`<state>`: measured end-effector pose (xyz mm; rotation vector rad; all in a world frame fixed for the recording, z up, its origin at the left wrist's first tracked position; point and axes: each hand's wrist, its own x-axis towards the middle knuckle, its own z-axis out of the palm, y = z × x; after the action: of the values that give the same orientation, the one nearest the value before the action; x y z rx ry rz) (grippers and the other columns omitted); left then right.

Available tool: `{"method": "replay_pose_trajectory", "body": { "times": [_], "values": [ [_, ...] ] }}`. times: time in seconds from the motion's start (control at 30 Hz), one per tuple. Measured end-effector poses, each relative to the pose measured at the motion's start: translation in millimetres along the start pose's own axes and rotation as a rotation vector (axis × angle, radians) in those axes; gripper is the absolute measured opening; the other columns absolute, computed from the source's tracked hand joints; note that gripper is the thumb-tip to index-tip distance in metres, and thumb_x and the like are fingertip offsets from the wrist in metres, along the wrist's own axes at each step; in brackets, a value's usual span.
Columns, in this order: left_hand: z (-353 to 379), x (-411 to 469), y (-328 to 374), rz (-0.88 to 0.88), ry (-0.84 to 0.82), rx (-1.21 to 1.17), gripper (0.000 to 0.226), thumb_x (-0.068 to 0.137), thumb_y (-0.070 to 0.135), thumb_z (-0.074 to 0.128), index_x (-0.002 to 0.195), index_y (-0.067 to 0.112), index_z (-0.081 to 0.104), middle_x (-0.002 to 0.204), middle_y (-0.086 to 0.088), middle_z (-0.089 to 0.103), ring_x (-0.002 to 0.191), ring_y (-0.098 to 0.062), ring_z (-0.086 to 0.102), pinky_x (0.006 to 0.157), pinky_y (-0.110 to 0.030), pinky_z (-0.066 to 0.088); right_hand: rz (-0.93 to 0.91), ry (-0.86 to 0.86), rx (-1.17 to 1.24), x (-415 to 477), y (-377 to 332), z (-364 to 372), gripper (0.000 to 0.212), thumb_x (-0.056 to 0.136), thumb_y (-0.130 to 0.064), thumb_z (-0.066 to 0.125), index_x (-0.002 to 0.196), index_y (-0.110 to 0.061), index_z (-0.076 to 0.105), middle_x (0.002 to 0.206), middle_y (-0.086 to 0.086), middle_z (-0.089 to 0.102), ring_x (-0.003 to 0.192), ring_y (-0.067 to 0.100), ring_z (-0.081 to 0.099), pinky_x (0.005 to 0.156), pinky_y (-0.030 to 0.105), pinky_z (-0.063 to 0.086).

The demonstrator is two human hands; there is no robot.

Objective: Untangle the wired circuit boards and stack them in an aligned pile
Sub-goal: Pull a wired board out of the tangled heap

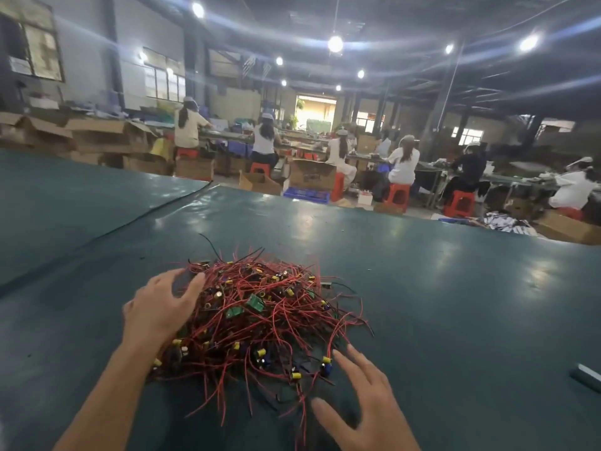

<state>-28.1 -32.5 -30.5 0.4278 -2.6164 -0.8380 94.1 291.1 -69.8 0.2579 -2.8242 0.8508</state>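
Note:
A tangled heap of small circuit boards (257, 317) with red and black wires lies on the dark green table (455, 304). Green boards and yellow and blue components show among the wires. My left hand (159, 307) rests on the heap's left side, its fingers spread and slightly bent over the wires. Hovering at the heap's near right edge, my right hand (364, 405) has its fingers spread and straight, and its fingertips are close to a yellow and blue component. Neither hand holds anything.
A grey metal piece (587, 377) lies at the right edge of the table. A black cable (130, 219) runs across the table's far left. Beyond the far edge, people sit on red stools at benches among cardboard boxes (312, 174).

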Motion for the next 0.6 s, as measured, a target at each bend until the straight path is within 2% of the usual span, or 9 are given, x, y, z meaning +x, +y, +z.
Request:
{"method": "replay_pose_trajectory", "body": {
  "times": [0.03,0.07,0.13,0.33,0.47,0.6],
  "values": [
    [7,5,-12,-0.018,-0.079,-0.008,0.073,0.089,0.075,0.033,0.142,0.027,0.046,0.147,-0.004,0.048,0.13,-0.029,0.047,0.106,-0.053,0.037,0.011,-0.11,-0.123,16,0,10,0.097,0.059,-0.101,0.02,0.146,-0.06,0.003,0.155,-0.031,-0.014,0.147,0.002,-0.006,0.121,0.034,0.008],
    [19,9,-21,-0.02,-0.139,-0.034,0.077,0.087,0.077,0.028,0.144,0.028,0.043,0.147,-0.004,0.048,0.131,-0.028,0.047,0.106,-0.052,0.038,0.017,-0.142,-0.203,32,6,20,0.102,0.063,-0.099,0.02,0.149,-0.053,-0.007,0.154,-0.023,-0.026,0.146,0.005,-0.019,0.121,0.039,0.0],
    [41,11,-29,-0.019,-0.207,-0.036,0.078,0.087,0.077,0.023,0.148,0.03,0.038,0.144,-0.007,0.051,0.129,-0.029,0.049,0.107,-0.05,0.039,0.069,-0.198,-0.303,62,7,36,0.107,0.065,-0.098,0.019,0.15,-0.045,-0.02,0.152,-0.011,-0.038,0.144,0.014,-0.03,0.12,0.045,-0.01],
    [75,36,-11,-0.016,-0.159,-0.276,0.055,0.099,0.05,0.044,0.144,0.017,0.046,0.143,-0.014,0.05,0.132,-0.032,0.044,0.111,-0.052,0.033,0.102,-0.229,-0.367,98,16,68,0.11,0.06,-0.099,-0.004,0.148,-0.037,-0.026,0.157,0.002,-0.035,0.146,0.024,-0.031,0.117,0.048,-0.019],
    [88,55,3,-0.008,-0.099,-0.357,0.049,0.101,0.037,0.047,0.141,0.009,0.048,0.137,-0.018,0.053,0.128,-0.032,0.047,0.104,-0.043,0.037,0.139,-0.217,-0.373,117,17,72,0.105,0.066,-0.095,-0.002,0.147,-0.034,-0.027,0.158,0.003,-0.032,0.147,0.026,-0.028,0.116,0.052,-0.02],
    [99,74,13,-0.026,-0.055,-0.382,0.051,0.098,0.04,0.049,0.136,0.005,0.053,0.128,-0.017,0.059,0.12,-0.032,0.052,0.099,-0.041,0.038,0.164,-0.24,-0.39,137,17,70,0.102,0.072,-0.092,0.0,0.148,-0.031,-0.026,0.159,0.005,-0.03,0.148,0.028,-0.026,0.115,0.053,-0.02]
  ]
}}
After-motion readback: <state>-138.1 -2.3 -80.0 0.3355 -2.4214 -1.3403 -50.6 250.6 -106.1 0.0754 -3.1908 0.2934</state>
